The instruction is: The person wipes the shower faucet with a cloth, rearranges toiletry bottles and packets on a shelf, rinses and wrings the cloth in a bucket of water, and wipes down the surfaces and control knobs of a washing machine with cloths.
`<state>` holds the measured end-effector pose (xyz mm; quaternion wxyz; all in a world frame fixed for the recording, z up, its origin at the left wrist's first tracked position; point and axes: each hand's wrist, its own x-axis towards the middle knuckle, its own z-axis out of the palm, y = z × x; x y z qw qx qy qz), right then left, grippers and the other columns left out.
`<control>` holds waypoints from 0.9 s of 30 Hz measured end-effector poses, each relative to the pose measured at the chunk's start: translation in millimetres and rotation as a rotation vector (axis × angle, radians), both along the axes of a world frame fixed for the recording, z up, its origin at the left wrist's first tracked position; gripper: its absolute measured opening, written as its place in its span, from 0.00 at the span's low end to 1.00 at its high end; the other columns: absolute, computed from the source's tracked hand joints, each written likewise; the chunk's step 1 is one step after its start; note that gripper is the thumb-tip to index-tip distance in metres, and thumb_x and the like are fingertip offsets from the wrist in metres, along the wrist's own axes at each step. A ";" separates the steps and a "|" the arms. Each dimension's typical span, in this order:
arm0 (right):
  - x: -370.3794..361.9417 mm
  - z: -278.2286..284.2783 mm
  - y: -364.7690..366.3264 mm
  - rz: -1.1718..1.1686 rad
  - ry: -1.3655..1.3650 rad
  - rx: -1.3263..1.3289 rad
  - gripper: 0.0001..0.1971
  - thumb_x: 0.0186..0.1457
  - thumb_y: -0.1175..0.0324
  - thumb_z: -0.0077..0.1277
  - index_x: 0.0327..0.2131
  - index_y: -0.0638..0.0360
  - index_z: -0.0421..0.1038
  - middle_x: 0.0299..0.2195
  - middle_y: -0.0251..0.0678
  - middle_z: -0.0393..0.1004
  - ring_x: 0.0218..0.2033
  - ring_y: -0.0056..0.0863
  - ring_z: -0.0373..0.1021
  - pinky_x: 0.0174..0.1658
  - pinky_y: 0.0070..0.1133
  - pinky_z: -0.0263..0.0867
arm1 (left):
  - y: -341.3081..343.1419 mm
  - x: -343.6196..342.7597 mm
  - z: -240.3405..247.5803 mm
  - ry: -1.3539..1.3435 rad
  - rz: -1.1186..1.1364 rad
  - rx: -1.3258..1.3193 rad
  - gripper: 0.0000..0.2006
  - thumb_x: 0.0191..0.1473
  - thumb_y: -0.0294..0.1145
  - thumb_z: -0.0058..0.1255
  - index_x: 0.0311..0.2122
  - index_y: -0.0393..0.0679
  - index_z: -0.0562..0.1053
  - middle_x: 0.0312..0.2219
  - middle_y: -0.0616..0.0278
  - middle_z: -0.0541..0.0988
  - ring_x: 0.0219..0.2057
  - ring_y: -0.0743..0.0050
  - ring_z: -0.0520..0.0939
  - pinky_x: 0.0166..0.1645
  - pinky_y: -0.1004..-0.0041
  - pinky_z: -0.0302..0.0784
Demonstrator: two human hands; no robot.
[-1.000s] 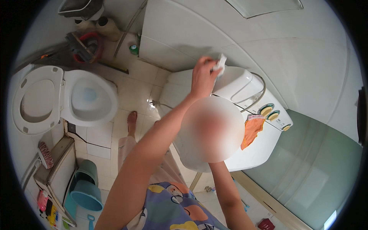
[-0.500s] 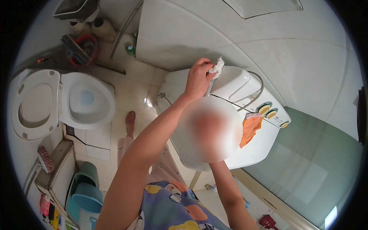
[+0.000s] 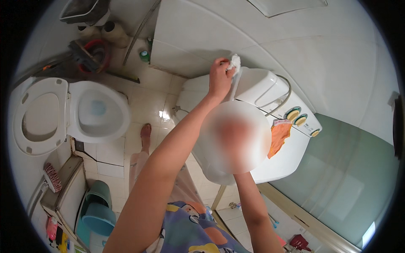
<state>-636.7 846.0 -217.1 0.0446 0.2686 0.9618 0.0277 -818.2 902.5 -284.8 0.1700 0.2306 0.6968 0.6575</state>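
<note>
Bathroom — left hand (image 3: 220,78) grips white cloth (image 3: 234,63); right hand hidden by blur

White cloth (image 3: 234,63), white washing machine (image 3: 261,90), orange rag (image 3: 279,137)

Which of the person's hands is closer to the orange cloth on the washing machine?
Cannot say: the left hand holds a white cloth up-left of the orange cloth; the right hand is hidden by the blur.

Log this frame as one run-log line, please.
left hand | grips white cloth | on washing machine top | right hand hidden
</note>
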 end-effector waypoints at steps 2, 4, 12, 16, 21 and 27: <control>1.7 -2.5 0.3 -0.020 0.019 -0.009 0.18 0.54 0.65 0.52 0.47 0.58 0.67 0.43 0.37 0.70 0.45 0.29 0.67 0.47 0.27 0.63 | 6.2 9.4 0.9 -0.129 -0.012 0.027 0.10 0.51 0.28 0.53 0.39 0.39 0.75 0.41 0.57 0.74 0.40 0.59 0.73 0.39 0.67 0.71; 6.0 -2.2 3.1 -0.052 0.038 -0.015 0.18 0.53 0.65 0.52 0.47 0.58 0.67 0.43 0.37 0.70 0.45 0.29 0.67 0.46 0.27 0.63 | -15.0 32.2 10.0 -0.203 -0.100 -0.085 0.12 0.51 0.27 0.52 0.42 0.42 0.75 0.42 0.57 0.73 0.39 0.63 0.75 0.38 0.69 0.74; -6.0 5.8 -1.7 -0.099 0.245 -0.150 0.17 0.53 0.65 0.52 0.47 0.58 0.67 0.42 0.36 0.70 0.44 0.29 0.67 0.46 0.26 0.63 | -5.6 40.1 74.4 -0.171 -0.019 0.222 0.17 0.48 0.19 0.49 0.45 0.44 0.75 0.42 0.58 0.72 0.36 0.63 0.75 0.41 0.69 0.73; -7.6 11.3 1.0 -0.129 0.369 -0.261 0.17 0.53 0.65 0.52 0.46 0.58 0.68 0.42 0.36 0.70 0.44 0.29 0.67 0.45 0.26 0.63 | 15.1 28.1 96.4 -0.087 -0.125 0.267 0.22 0.46 0.14 0.46 0.48 0.45 0.74 0.41 0.58 0.71 0.40 0.62 0.73 0.44 0.69 0.72; -8.2 12.0 6.6 -0.153 0.441 -0.330 0.17 0.53 0.66 0.52 0.46 0.58 0.68 0.41 0.36 0.70 0.43 0.28 0.68 0.44 0.26 0.63 | -2.8 61.0 86.7 0.488 -0.299 0.237 0.23 0.42 0.19 0.49 0.47 0.47 0.75 0.43 0.60 0.70 0.45 0.59 0.68 0.41 0.67 0.73; -13.4 18.4 4.0 -0.149 0.482 -0.386 0.16 0.53 0.66 0.52 0.46 0.58 0.68 0.40 0.36 0.71 0.43 0.28 0.68 0.44 0.25 0.63 | 40.2 26.6 114.9 0.583 -0.184 0.045 0.21 0.40 0.20 0.52 0.45 0.45 0.74 0.41 0.62 0.70 0.44 0.61 0.70 0.41 0.70 0.73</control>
